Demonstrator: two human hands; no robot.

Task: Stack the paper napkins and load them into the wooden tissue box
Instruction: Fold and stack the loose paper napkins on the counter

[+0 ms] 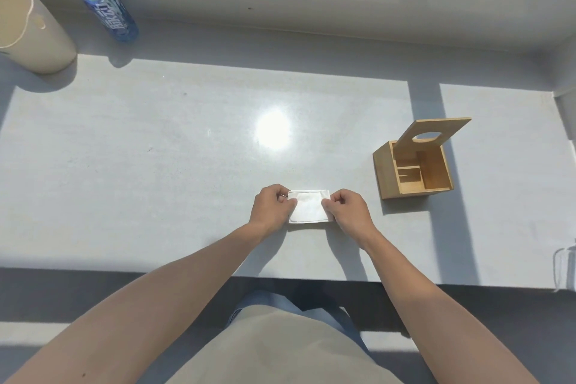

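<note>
Both hands pinched the napkins [309, 206], the left hand [271, 206] at one side and the right hand [346, 209] at the other, probably to square the thin, soft white stack against the smooth pale worktop [156, 150]. The wooden tissue box [413, 170] (lid raised, cavity bare) stood nearby to the right, ready for loading.

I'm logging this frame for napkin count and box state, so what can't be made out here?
Head view only:
- Napkin stack: sheet count unreadable; glare washes it out, both hands cover its sides.
- Wooden tissue box: floor partly hidden by its walls.
- Object at right edge: cut off, unidentifiable.
</note>
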